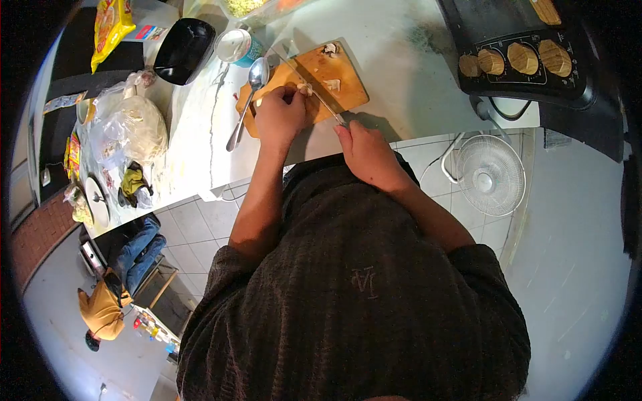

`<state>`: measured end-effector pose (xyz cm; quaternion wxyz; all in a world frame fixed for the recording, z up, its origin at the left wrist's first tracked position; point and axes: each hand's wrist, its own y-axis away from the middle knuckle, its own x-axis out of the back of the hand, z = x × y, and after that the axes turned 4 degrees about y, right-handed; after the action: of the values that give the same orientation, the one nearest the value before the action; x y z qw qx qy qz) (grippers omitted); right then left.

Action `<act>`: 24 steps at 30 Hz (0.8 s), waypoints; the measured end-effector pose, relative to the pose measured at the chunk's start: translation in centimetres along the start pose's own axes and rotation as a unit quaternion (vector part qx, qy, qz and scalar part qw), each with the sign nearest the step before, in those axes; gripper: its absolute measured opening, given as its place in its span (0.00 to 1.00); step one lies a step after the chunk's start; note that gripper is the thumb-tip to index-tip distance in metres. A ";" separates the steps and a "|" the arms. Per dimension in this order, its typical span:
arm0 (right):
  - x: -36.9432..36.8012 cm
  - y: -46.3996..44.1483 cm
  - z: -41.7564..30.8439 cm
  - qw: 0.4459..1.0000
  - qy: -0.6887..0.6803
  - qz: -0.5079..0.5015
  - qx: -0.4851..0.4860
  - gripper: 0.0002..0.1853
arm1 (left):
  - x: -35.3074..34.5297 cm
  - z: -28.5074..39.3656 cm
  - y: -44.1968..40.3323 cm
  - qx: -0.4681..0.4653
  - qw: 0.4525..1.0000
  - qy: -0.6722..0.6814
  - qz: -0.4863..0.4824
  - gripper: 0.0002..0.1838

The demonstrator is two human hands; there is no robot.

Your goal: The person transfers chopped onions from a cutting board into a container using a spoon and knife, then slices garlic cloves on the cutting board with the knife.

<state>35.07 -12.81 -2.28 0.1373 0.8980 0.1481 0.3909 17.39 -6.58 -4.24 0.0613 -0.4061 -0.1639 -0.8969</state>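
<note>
My right hand (369, 155) is closed around the handle of a kitchen knife (322, 100), whose long blade points up and left across a wooden cutting board (351, 73). Opposite it, my left hand (279, 115) is bent over the board with its fingertips pinching a small pale piece (305, 89) that looks like a garlic clove, right beside the blade. Whether the edge touches it I cannot tell. Scraps of pale peel (332, 85) and a dark-and-white bit (330, 49) lie on the board. A metal spoon (258, 75) rests at the board's left side.
Left of the board stand a lidded tub (234, 47), a black bowl (184, 52), a yellow packet (111, 30) and a plastic bag (137, 127). A black appliance with wooden knobs (522, 59) is at right, a fan (484, 175) below it. Another person (107, 311) sits farther off.
</note>
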 end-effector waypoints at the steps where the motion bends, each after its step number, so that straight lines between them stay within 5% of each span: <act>1: -0.1 0.0 0.0 1.000 0.004 0.003 -0.001 0.22 | 0.0 -0.1 0.0 -0.003 1.000 0.005 0.001 0.18; 24: -0.7 -1.4 -0.6 1.000 0.025 0.008 -0.005 0.22 | -0.2 -0.3 -0.1 -0.014 1.000 0.006 0.003 0.18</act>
<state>33.99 -11.73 -2.84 0.1349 0.8883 0.1423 0.4154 17.26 -6.58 -4.59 0.0590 -0.4024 -0.1501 -0.9011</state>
